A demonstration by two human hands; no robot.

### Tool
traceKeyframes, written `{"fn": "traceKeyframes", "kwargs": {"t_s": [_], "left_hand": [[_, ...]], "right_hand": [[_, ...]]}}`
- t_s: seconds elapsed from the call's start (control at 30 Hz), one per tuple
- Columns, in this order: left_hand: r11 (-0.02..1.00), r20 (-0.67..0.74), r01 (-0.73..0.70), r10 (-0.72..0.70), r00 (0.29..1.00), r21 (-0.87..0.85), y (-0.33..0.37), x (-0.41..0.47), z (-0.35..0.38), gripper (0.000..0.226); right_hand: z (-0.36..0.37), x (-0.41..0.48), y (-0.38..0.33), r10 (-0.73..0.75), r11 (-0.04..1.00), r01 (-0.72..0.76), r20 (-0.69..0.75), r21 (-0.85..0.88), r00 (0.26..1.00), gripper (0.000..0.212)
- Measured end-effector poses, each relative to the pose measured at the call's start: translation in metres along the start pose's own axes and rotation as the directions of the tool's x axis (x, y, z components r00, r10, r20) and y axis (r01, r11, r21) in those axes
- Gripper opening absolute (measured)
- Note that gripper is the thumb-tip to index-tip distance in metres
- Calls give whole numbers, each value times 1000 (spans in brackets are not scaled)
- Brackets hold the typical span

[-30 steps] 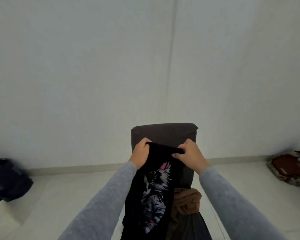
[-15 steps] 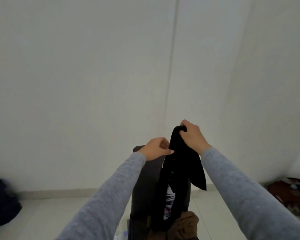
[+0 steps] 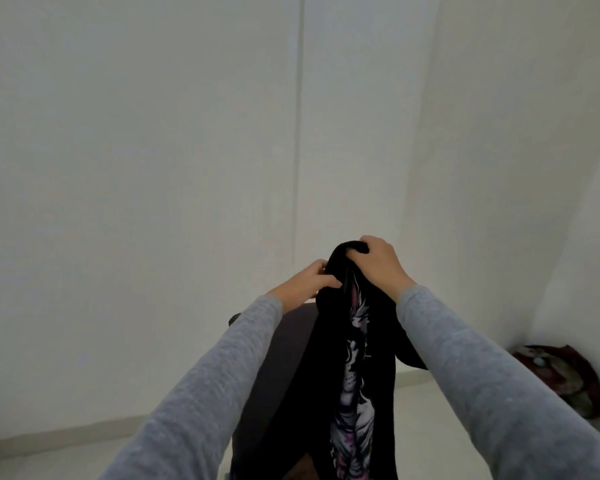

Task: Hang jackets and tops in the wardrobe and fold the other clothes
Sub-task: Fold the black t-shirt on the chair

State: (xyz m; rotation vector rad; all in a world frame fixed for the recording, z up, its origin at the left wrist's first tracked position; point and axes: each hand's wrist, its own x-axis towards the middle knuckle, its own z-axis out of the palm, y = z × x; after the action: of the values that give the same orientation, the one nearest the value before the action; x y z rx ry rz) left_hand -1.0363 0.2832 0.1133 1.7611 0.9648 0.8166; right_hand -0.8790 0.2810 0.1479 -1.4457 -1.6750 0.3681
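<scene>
White wall [image 3: 153, 168] fills the space beyond both hands, with pale floor [image 3: 430, 427] below and a reddish bag [image 3: 568, 379] low to the right. A dark chair back [image 3: 291, 344] stands under the left hand [image 3: 305, 282], which pinches the black printed top [image 3: 354, 358]. Just above it, the right hand [image 3: 378, 265] grasps the bunched upper edge, and the top hangs between the forearms.

Your left hand [image 3: 305, 282] raised ahead, fingers pinching the black printed top [image 3: 326, 358], your right hand [image 3: 378, 265] slightly higher, fingers curled over its upper fold, both grey-sleeved forearms [image 3: 222, 375] extended forward, converging
</scene>
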Motion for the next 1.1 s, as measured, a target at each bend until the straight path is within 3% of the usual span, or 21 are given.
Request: {"fn": "traceKeyframes", "kwargs": {"t_s": [0.07,0.1,0.17,0.27,0.37,0.47,0.57,0.7,0.8,0.93,1.03,1.1], "left_hand": [[994,83,-86,81,993,63,-6,1,10,44],[988,59,-104,97,993,116,-11,1,15,42],[984,-111,-87,105,988,157,-21,6,20,24],[991,-389,-81,116,914,105,-25,15,16,9],[995,-489,-102,92,867,6,-4,19,8,8],[987,-525,-155,113,844,-37,25,17,-1,18],[982,-561,-190,144,815,-23,43,13,-9,24],[974,-711,-179,28,702,-139,41,5,-37,24],[966,-770,-145,-74,634,-212,22,-6,-71,21],[969,-733,-99,-102,673,-225,-3,-24,-89,20],[999,-657,-17,32,754,29,-12,-37,-89,29],[971,-565,64,80,821,231,-18,-44,-90,40]], "right_hand": [[-3,0,-3,-3,1000,3,-1,23,1000,20],[-5,1,-5,0,1000,0,2,25,1000,21],[-13,0,-7,-1,1000,1,20,-12,1000,22],[-28,-2,-7,-9,999,13,83,-46,997,27],[-38,-10,-3,-5,999,16,211,-47,978,43],[-35,-18,10,34,984,26,325,-177,945,55],[-24,-25,28,131,966,-48,322,-253,938,36],[-16,-38,53,261,944,-156,372,-290,891,16],[-20,-42,52,265,964,-249,302,-91,916,9],[-20,-28,21,231,864,-311,236,395,944,14],[-16,-16,-8,262,705,-347,227,619,938,24],[-14,-7,-17,300,686,-323,150,652,942,31]]}}
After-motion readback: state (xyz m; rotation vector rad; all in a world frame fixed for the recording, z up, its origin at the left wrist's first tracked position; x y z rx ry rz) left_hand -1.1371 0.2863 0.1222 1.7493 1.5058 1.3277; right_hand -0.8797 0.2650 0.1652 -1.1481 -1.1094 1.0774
